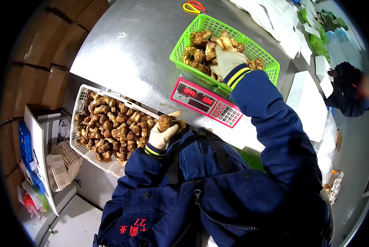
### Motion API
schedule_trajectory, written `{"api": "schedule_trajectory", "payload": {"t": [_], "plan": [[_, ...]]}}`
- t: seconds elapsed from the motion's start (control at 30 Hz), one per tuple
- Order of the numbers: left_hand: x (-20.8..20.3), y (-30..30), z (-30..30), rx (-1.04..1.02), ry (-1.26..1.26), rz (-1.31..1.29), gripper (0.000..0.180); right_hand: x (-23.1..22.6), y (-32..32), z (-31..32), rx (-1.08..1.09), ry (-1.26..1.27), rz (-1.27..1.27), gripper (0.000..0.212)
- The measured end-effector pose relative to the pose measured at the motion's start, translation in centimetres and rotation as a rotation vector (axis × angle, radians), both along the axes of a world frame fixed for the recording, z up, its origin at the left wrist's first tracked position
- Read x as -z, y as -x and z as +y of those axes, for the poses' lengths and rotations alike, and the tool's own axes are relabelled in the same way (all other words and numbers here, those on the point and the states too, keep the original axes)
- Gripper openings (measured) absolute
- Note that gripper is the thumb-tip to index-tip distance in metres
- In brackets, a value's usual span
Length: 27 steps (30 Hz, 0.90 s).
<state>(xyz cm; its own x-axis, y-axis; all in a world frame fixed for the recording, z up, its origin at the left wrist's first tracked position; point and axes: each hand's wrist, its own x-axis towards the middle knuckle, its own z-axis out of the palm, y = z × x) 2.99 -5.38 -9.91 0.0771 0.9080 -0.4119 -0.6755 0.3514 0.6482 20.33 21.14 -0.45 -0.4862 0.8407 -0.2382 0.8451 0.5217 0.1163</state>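
Note:
My left hand, in a pale glove, holds a round brown mushroom above the right end of a white crate. Many brown mushrooms with knobby stems fill that crate. My gloved right hand reaches into a bright green basket, its fingers bent round a mushroom among several others; the fingertips are partly hidden. Under the basket's near side sits a red-framed digital scale with lit red digits and a keypad.
Scissors with yellow and red handles lie beyond the basket on the steel table. White foam boxes stand at the right, near another person. Cardboard boxes are stacked at left, above small crates.

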Motion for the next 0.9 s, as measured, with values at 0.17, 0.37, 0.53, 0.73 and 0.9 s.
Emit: {"api": "schedule_trajectory", "payload": {"t": [0.17, 0.37, 0.53, 0.73, 0.9], "plan": [[0.9, 1.1, -0.9, -0.079, 0.021, -0.006, 0.041, -4.9, -3.6, -0.3, 0.348, 0.400, 0.850, 0.063], [1.0, 0.9, -0.3, -0.071, 0.021, 0.004, 0.041, -4.9, -7.7, 1.1, 0.266, 0.137, 0.793, 0.069], [1.1, 0.6, 0.3, -0.022, 0.023, 0.013, 0.042, -6.0, -7.0, -0.8, 0.239, 0.120, 0.779, 0.067], [-0.6, -0.6, 1.5, 0.012, 0.003, -0.115, 0.044, -5.3, -5.7, -2.3, 0.144, 0.350, 1.114, 0.051], [-2.4, -0.8, 2.3, -0.029, 0.042, -0.161, 0.050, -6.9, -3.1, -5.1, 0.145, 0.603, 1.155, 0.040]]}}
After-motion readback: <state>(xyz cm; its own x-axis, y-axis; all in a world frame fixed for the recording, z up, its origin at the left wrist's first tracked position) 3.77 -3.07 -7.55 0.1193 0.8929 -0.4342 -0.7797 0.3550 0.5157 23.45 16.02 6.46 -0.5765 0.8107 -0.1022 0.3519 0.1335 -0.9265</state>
